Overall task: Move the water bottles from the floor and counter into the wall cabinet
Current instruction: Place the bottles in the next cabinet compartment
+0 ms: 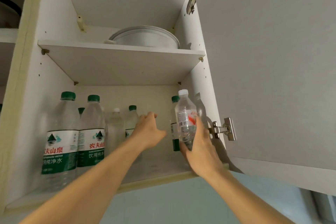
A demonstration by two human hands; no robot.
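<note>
I look up into the open wall cabinet (pixel 116 185). My right hand (pixel 200 143) grips a small clear bottle with a white cap and red label (pixel 185 114), upright at the right end of the lower shelf. A green-capped bottle (pixel 175 127) stands just behind it. My left hand (pixel 148 129) reaches into the shelf's middle with fingers extended, touching or nearly touching a green-capped bottle (pixel 131 120); which of the two I cannot tell. Two large green-labelled bottles (pixel 60 132) (pixel 92 132) stand at the left front, a white-capped one (pixel 115 125) behind them.
The cabinet door (pixel 272 60) hangs open on the right, its lower hinge (pixel 222 130) close to my right hand. A white round pot (pixel 145 38) sits on the upper shelf (pixel 118 49). A pale blue wall lies below the cabinet.
</note>
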